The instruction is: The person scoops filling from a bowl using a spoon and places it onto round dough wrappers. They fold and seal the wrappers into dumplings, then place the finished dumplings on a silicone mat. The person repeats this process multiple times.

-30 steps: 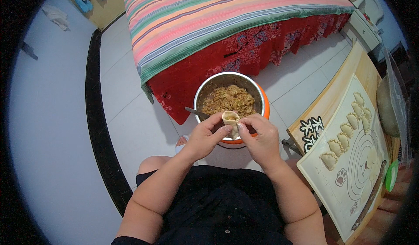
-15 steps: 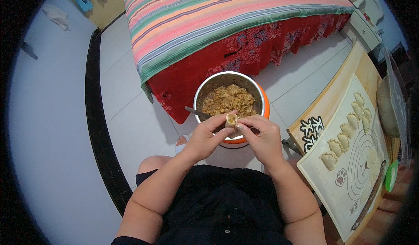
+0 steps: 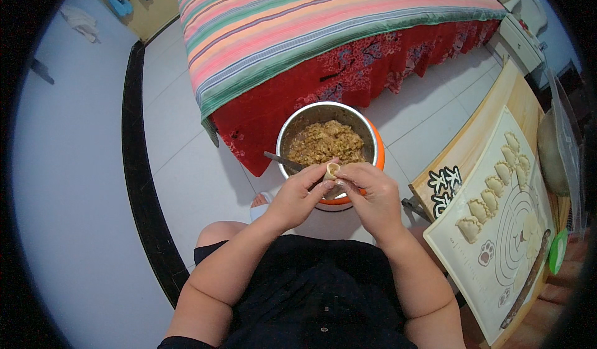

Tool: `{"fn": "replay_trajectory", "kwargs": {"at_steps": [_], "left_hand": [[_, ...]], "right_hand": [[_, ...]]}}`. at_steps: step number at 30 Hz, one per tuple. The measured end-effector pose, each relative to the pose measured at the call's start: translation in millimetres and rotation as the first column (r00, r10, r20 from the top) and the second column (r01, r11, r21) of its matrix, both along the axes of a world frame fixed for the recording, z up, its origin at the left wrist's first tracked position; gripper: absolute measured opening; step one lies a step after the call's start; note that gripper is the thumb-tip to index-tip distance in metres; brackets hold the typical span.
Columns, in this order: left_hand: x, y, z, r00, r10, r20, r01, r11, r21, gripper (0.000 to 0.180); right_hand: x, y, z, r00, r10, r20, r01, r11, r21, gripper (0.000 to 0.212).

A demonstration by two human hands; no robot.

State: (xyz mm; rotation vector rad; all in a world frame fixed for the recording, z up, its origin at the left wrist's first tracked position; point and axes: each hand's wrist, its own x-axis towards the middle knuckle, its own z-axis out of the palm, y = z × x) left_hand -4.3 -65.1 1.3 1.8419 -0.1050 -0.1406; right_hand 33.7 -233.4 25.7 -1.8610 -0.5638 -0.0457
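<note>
Over the near rim of a metal bowl (image 3: 286,125), both hands pinch a small dumpling (image 3: 332,171) between them. My left hand (image 3: 298,193) grips its left side with thumb and fingers. Pressed against its right side are the fingertips of my right hand (image 3: 373,190). The wrapper is folded up, with an opening at its top. Brown minced filling (image 3: 329,142) lies in the bowl. A utensil with a dark flat handle (image 3: 278,159) leans on the bowl's left rim, its lower end hidden.
The bowl stands on an orange-edged support (image 3: 380,153). At right, a wooden table (image 3: 497,106) carries a pale mat (image 3: 448,243) with several finished dumplings (image 3: 497,185), wrappers (image 3: 530,231) and a dark rolling pin (image 3: 527,283). Beyond is a bed with a striped cover (image 3: 261,44).
The right fingers have shifted slightly on the dumpling's edge, and its opening looks narrower and more tilted. The bowl and utensil stay where they were.
</note>
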Motion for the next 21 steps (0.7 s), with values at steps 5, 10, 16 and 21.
{"fn": "replay_trajectory", "kwargs": {"at_steps": [5, 10, 16, 21], "left_hand": [[-0.4, 0.7, 6.7, 0.999, -0.048, -0.013, 0.049, 0.996, 0.072, 0.04], [-0.4, -0.1, 1.9, 0.987, -0.053, -0.149, 0.03, 0.988, -0.15, 0.038], [0.0, -1.4, -0.7, 0.985, 0.005, -0.175, -0.045, 0.973, -0.226, 0.036], [-0.8, -2.9, 0.4, 0.99, -0.027, -0.137, 0.006, 0.989, -0.148, 0.036]], "right_hand": [[0.2, -1.5, -2.0, 0.998, -0.002, 0.066, 0.007, 0.997, -0.075, 0.014], [-1.9, 0.1, -5.4, 0.998, -0.059, -0.001, 0.058, 0.996, -0.074, 0.016], [-2.6, 0.8, -9.2, 0.995, -0.103, -0.001, 0.103, 0.993, -0.053, 0.013], [-2.6, 4.1, -5.0, 0.983, -0.069, -0.169, 0.084, 0.993, 0.086, 0.012]]}}
